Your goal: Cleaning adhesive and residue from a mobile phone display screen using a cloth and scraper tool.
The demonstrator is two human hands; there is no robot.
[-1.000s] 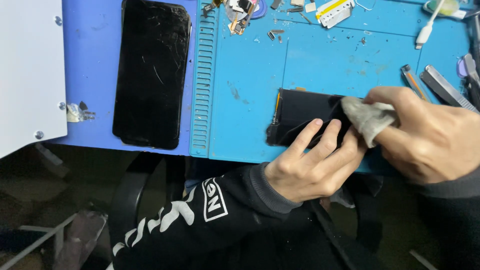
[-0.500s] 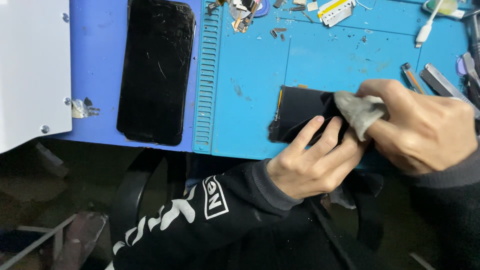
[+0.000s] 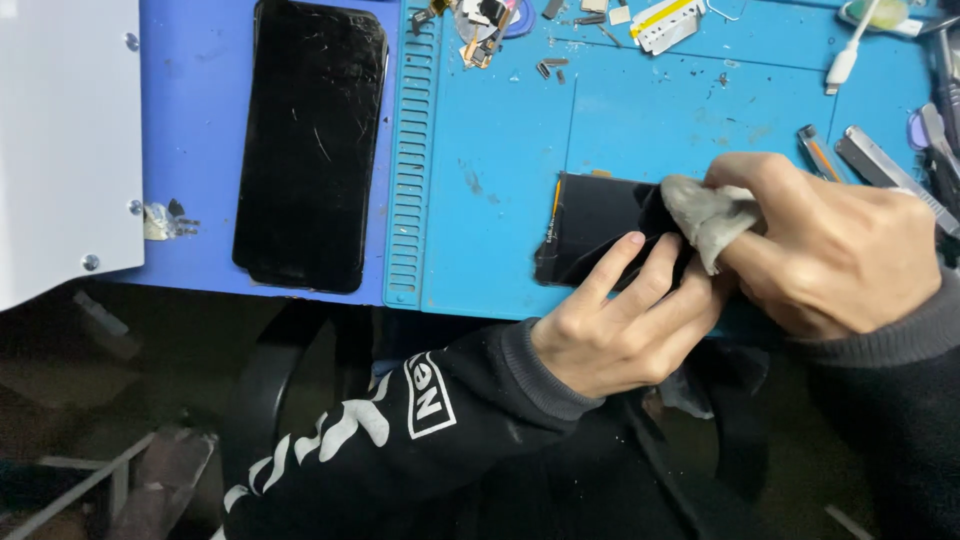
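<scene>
A dark rectangular screen panel (image 3: 598,228) lies at the near edge of the blue silicone work mat (image 3: 500,200) on the desk. The left hand (image 3: 625,325) rests on its near side; the right hand (image 3: 835,245), to the right, presses a grey cloth wad (image 3: 705,215) onto it. A cracked black phone (image 3: 312,140) lies well apart to the left, small metal parts (image 3: 480,20) at the far edge, and metal tweezers (image 3: 885,165) at the right.

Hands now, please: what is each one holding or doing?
Left hand: fingers flat on the dark screen panel, pressing it on the blue mat.
Right hand: closed on a grey cloth, on the panel.
</scene>
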